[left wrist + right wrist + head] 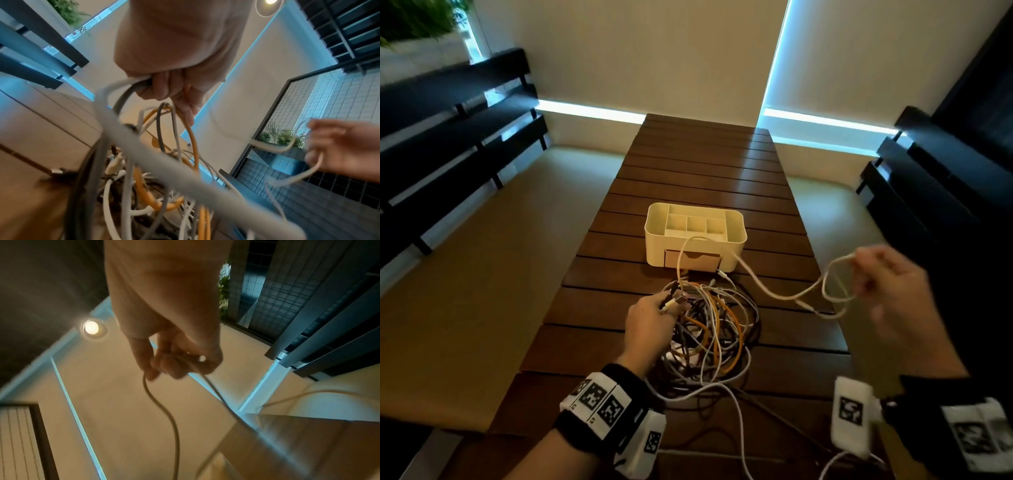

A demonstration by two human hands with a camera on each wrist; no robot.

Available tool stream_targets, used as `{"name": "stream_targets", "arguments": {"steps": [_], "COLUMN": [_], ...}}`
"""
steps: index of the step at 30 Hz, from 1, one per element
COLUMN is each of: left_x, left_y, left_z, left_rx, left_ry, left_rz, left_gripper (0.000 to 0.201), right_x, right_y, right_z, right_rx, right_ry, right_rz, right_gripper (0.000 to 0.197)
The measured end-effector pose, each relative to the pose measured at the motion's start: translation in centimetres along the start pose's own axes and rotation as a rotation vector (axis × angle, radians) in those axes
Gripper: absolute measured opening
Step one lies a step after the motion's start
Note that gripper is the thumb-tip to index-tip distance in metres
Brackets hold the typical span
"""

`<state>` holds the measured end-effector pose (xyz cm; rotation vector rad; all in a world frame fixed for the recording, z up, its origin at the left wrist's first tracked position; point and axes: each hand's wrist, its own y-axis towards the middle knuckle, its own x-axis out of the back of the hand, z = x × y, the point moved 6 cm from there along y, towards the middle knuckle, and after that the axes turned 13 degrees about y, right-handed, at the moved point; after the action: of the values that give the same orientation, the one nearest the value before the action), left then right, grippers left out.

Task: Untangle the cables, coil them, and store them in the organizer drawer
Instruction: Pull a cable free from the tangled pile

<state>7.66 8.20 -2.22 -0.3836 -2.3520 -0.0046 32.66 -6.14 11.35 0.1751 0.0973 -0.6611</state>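
Note:
A tangle of white, grey, orange and dark cables (715, 335) lies on the slatted wooden table (709, 178) in front of me. My left hand (654, 318) grips several strands and plug ends at the pile's near-left top; in the left wrist view my left hand (174, 91) has its fingers curled round grey and orange cables (191, 146). My right hand (890, 284), raised off to the right, pinches a loop of a white cable (774, 291) that arches back over the organizer. The same white cable (164, 407) hangs from my right hand (174, 363).
The cream organizer (736, 240) stands mid-table behind the pile, with open compartments on top and its front drawer (693, 259) closed. Dark slatted benches (448, 137) flank the table on both sides. Loose cable runs trail toward the near table edge.

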Motion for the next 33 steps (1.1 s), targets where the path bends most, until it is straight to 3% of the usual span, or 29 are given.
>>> {"name": "stream_targets", "arguments": {"steps": [3, 6, 9, 11, 13, 15, 16, 19, 20, 23, 25, 27, 31, 33], "left_x": [0.1, 0.1, 0.0, -0.1, 0.0, 0.1, 0.1, 0.1, 0.1, -0.2, -0.6, -0.7, -1.6, -1.9], "left_y": [-0.6, -1.1, -1.3, -1.6, -2.3, -2.9, -3.2, -3.3, -3.2, -2.9, -2.6, -2.0, -0.3, 0.2], "left_z": [-0.1, -0.2, -0.1, -0.2, -0.6, -1.3, -1.6, -1.8, -1.6, -1.1, -1.0, -1.0, 1.0, 2.9], "left_rx": [-0.002, -0.014, -0.046, -0.086, -0.158, -0.238, -0.278, -0.359, -0.371, -0.366, -0.356, -0.334, -0.251, -0.174], "left_ry": [-0.095, -0.128, -0.044, 0.003, 0.049, 0.096, 0.126, 0.146, 0.098, 0.019, 0.039, 0.037, 0.303, 0.273], "left_rz": [-0.020, -0.027, -0.014, 0.008, 0.018, 0.027, 0.030, 0.012, 0.013, 0.069, 0.090, 0.082, 0.097, 0.096], "left_gripper": [0.015, 0.018, 0.019, 0.021, 0.023, 0.029, 0.030, 0.028, 0.029, 0.023, 0.019, 0.013, 0.022, 0.028], "right_x": [-2.0, -2.4, -3.8, -5.1, -8.0, -11.5, -13.0, -15.1, -15.0, -13.6, -12.7, -11.6, -7.1, -4.8], "right_y": [-1.6, -1.9, -2.2, -2.1, -2.9, -4.7, -5.3, -5.1, -4.7, -3.6, -3.4, -2.9, -2.2, -2.0], "right_z": [-5.5, -8.1, -9.0, -8.5, -6.6, -5.3, -5.2, -5.9, -5.9, -5.3, -3.4, -0.8, 7.0, 11.0], "right_rx": [-0.148, -0.258, -0.241, -0.082, 0.224, 0.511, 0.583, 0.631, 0.578, 0.441, 0.440, 0.446, 0.510, 0.604], "right_ry": [-0.375, -0.447, -0.686, -0.770, -0.784, -0.911, -0.989, -1.213, -1.258, -1.215, -0.980, -0.774, -0.294, -0.140], "right_rz": [0.178, 0.152, 0.201, 0.191, 0.239, 0.401, 0.499, 0.663, 0.699, 0.756, 0.713, 0.583, 0.149, 0.019], "right_gripper": [0.024, 0.022, 0.007, 0.025, 0.040, 0.052, 0.053, 0.031, 0.024, 0.027, 0.018, 0.016, 0.016, 0.018]}}
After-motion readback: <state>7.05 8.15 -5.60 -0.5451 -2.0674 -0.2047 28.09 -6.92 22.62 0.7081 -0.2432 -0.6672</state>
